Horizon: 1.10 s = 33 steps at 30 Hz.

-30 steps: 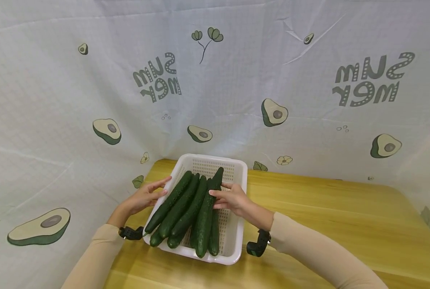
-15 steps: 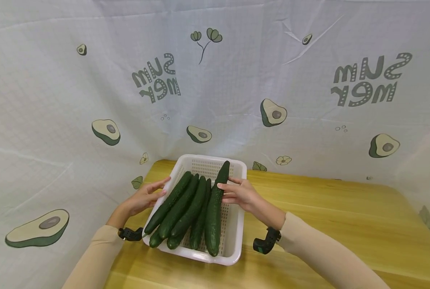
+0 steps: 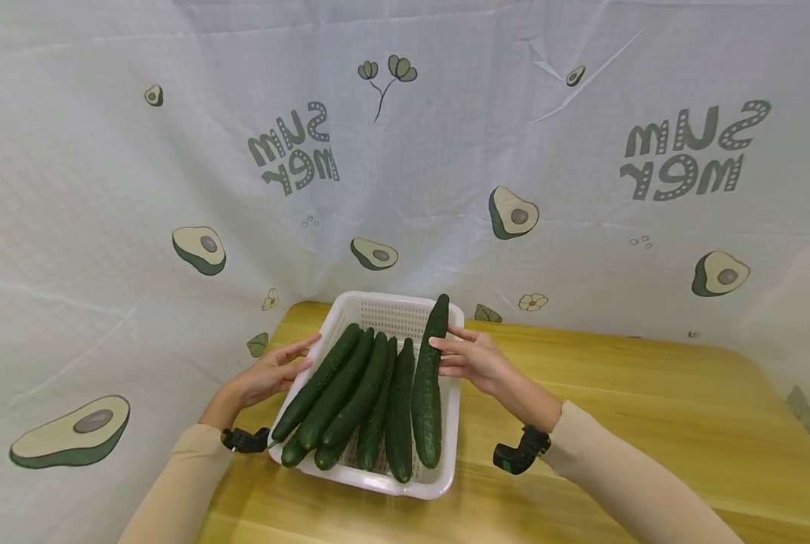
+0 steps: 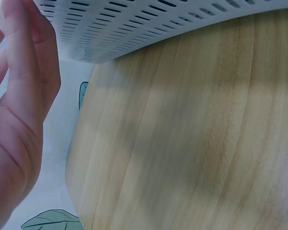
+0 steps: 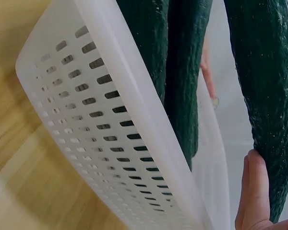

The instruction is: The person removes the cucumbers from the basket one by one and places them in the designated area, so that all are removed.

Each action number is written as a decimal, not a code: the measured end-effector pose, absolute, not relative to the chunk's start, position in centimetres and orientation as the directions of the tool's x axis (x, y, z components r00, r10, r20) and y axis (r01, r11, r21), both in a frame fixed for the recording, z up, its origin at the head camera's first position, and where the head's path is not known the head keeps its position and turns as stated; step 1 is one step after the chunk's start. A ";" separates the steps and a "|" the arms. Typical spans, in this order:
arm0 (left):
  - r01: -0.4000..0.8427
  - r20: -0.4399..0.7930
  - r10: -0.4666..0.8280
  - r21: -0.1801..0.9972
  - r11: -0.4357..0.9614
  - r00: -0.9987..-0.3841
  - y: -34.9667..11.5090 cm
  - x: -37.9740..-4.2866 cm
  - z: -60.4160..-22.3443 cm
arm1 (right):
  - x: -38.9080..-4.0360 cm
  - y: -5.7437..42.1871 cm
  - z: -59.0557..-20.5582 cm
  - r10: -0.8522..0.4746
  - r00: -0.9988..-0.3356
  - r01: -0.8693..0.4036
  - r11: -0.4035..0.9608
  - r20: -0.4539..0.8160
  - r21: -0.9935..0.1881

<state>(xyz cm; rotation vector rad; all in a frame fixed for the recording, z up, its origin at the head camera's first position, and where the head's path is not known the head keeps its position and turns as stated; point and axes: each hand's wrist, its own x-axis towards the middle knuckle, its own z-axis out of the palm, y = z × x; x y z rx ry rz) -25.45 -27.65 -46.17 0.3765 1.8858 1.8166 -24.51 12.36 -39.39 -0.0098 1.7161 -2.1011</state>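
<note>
A white slotted plastic basket (image 3: 446, 461) holds several dark green cucumbers (image 3: 367, 393) lying side by side. My left hand (image 3: 272, 375) holds the basket's left rim, thumb and index finger at the edge; in the left wrist view the hand (image 4: 19, 96) is beside the slotted wall (image 4: 120, 24). My right hand (image 3: 469, 359) pinches one cucumber (image 3: 429, 400) near its far end, thumb on one side and fingers on the other. That cucumber lies along the basket's right side, overlapping the rim in the head view. In the right wrist view it (image 5: 269, 86) stands apart from the others.
The basket is on a yellow wood-grain table (image 3: 616, 423), near its back left. A white curtain (image 3: 432, 151) printed with avocados hangs behind and to the left. Bare table extends to the right of the basket.
My right hand has moved right with the pinched cucumber, from over the pile to the basket's right side. Another cucumber now shows beside it. The left hand and basket stay put.
</note>
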 end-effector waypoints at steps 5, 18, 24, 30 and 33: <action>-0.145 -0.163 0.510 0.987 0.076 -0.844 -27.9 -25.2 -46.4 | -24.6 13.3 -39.4 -0.327 -0.907 0.330 -0.153 -0.267 -0.932; -0.144 -0.157 0.516 0.987 0.066 -0.842 -27.9 -25.3 -46.6 | -24.9 16.1 -39.7 -0.304 -0.915 0.328 -0.172 -0.267 -0.929; -0.144 -0.159 0.508 0.987 0.069 -0.847 -27.8 -25.6 -46.3 | -25.1 17.4 -39.8 -0.295 -0.920 0.318 -0.179 -0.258 -0.931; -0.146 -0.159 0.514 0.987 0.067 -0.843 -27.7 -25.6 -46.1 | -25.0 18.7 -40.3 -0.281 -0.919 0.332 -0.170 -0.277 -0.928; -0.142 -0.156 0.518 0.988 0.066 -0.841 -27.6 -25.5 -46.0 | -25.0 19.4 -40.8 -0.274 -0.921 0.328 -0.156 -0.279 -0.932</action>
